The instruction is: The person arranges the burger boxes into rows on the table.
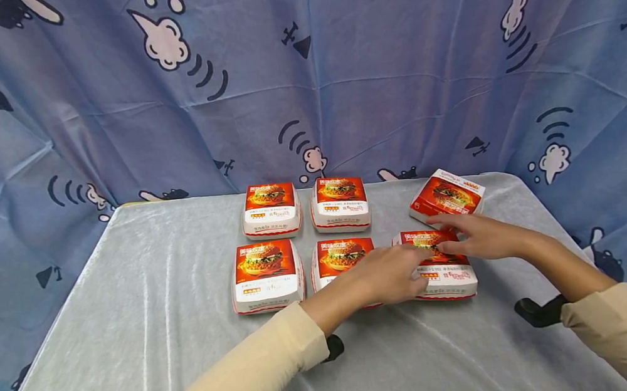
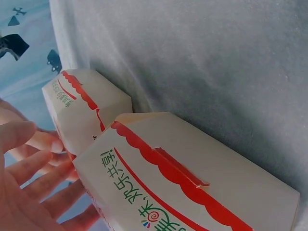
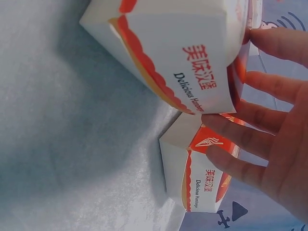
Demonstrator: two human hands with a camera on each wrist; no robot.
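Both hands are at the front right hamburger box (image 1: pixel 446 280), a white and red carton with a burger picture. My left hand (image 1: pixel 386 273) reaches over its left part, fingers extended. My right hand (image 1: pixel 479 236) comes in from the right, fingers spread and lightly bent at the box's top; in the right wrist view they lie along the carton's (image 3: pixel 168 53) upper edge. In the left wrist view the left hand's fingers (image 2: pixel 57 197) are spread beside two cartons. The front middle hamburger box (image 1: pixel 342 255) is partly hidden under the left forearm.
Behind the right hand, a hamburger box (image 1: pixel 449 192) sits turned at an angle. More closed boxes stand at the back left (image 1: pixel 271 209), back middle (image 1: pixel 339 202) and front left (image 1: pixel 267 275). They rest on a grey cloth-covered table (image 1: pixel 105 329), with a blue patterned curtain (image 1: pixel 258 87) behind.
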